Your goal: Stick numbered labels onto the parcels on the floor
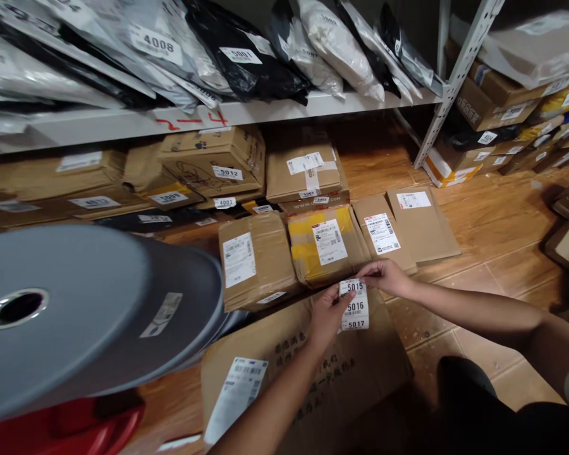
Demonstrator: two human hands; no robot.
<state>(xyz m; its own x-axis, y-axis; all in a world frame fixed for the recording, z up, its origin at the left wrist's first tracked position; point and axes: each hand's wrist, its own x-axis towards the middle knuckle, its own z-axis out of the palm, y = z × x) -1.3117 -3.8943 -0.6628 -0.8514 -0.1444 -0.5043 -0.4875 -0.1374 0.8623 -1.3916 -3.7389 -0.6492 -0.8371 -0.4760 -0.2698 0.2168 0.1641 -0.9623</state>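
Observation:
A short strip of printed number labels (pixel 355 307), reading 5015, 5016 and 5017, is held up between my two hands. My left hand (pixel 329 311) pinches its left edge with thumb and fingers. At the strip's top edge my right hand (pixel 383 276) has its fingertips closed. Below the strip lies a large flat carton (pixel 284 373) with printed characters and a shipping label. Just beyond my hands sit a yellow-taped box (pixel 308 259), a brown box (pixel 270 253) to its left, and a flat brown parcel (pixel 384 208) to its right.
A metal shelf edge (pixel 265 115), marked 2-4, carries bagged parcels above several cartons (pixel 213 161). A big grey round stool-like object (pixel 90 303) fills the left, above a red plastic item (pixel 66 426). More boxes (pixel 493 114) are stacked at right beyond the shelf post (pixel 459 82).

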